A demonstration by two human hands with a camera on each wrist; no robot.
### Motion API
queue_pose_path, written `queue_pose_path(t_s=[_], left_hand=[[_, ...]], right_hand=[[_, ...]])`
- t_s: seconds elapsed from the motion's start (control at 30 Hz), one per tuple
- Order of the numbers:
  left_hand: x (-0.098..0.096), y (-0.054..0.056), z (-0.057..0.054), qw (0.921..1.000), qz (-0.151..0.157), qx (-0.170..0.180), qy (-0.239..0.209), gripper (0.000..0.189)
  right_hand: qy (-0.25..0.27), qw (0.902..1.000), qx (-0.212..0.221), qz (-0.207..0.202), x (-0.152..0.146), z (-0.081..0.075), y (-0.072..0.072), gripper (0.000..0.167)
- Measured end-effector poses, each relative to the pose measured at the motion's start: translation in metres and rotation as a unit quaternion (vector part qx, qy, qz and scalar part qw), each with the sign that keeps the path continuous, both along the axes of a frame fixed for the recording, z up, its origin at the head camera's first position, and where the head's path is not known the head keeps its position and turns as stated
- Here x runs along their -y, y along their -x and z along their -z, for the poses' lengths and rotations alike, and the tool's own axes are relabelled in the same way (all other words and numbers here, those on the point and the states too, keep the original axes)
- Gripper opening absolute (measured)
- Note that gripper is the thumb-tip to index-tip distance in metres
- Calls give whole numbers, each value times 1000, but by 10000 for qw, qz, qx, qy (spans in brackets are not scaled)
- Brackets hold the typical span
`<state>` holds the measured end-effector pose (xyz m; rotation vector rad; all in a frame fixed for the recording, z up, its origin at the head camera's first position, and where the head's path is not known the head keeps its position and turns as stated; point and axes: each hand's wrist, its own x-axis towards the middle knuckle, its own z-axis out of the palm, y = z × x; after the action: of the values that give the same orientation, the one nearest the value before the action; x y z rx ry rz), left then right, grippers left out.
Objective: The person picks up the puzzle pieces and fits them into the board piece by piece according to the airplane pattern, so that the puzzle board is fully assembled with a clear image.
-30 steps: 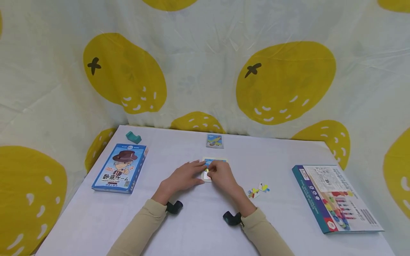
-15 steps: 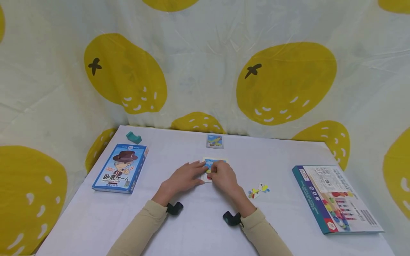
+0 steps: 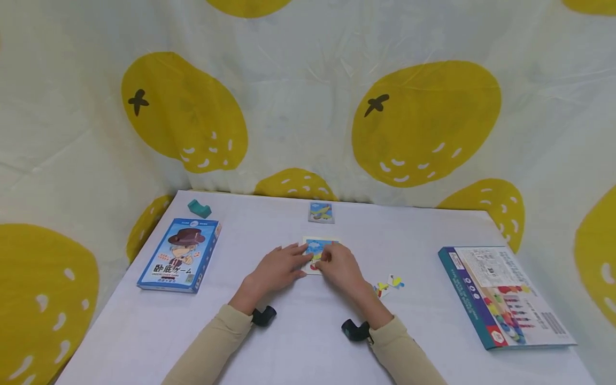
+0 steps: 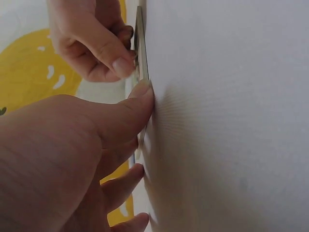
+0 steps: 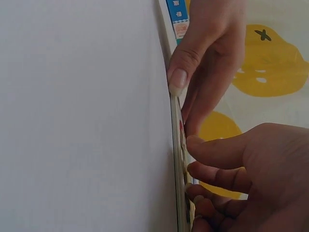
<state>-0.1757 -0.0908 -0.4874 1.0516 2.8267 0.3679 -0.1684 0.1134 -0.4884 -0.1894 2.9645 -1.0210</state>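
A small picture puzzle board (image 3: 318, 244) with a cream border lies flat at the middle of the table, showing blue sky and a cloud. My left hand (image 3: 280, 268) rests at its left side; the thumb touches the near edge and the fairly straight fingers reach onto the border. Over the board's right part my right hand (image 3: 340, 267) has curled fingers, with thumb and index pinching a small puzzle piece at the surface, mostly hidden by the fingers. In the left wrist view the board (image 4: 141, 43) appears edge-on beneath both hands.
Several loose puzzle pieces (image 3: 391, 283) lie right of my right hand. A picture card (image 3: 321, 213) sits behind the board. A blue game box (image 3: 180, 255) and a teal block (image 3: 199, 209) are at left; a large flat box (image 3: 505, 299) lies at right.
The right fingertips have shifted slightly right over the board, uncovering more of its picture. My left hand stays nearly in place. The head view has shifted a little.
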Motion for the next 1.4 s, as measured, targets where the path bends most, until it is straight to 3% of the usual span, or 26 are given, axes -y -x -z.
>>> queue_pose_path(t_s=[0.33, 0.53, 0.9, 1.13, 1.4], left_hand=[[-4, -4, -1, 9992, -219, -82, 310, 52], [-3, -5, -4, 9992, -179, 58, 352, 53], [1, -3, 3, 9997, -37, 59, 244, 52], [2, -2, 2, 9997, 17, 99, 204, 51], [2, -2, 1, 9997, -16, 198, 124, 50]], right_hand=[[395, 9992, -33, -34, -49, -8, -11, 4], [182, 9997, 12, 153, -81, -10, -16, 3], [67, 9993, 232, 287, -125, -16, -28, 11], [54, 9982, 587, -129, -142, -15, -39, 22], [-240, 9928, 625, -989, -143, -11, -47, 31]])
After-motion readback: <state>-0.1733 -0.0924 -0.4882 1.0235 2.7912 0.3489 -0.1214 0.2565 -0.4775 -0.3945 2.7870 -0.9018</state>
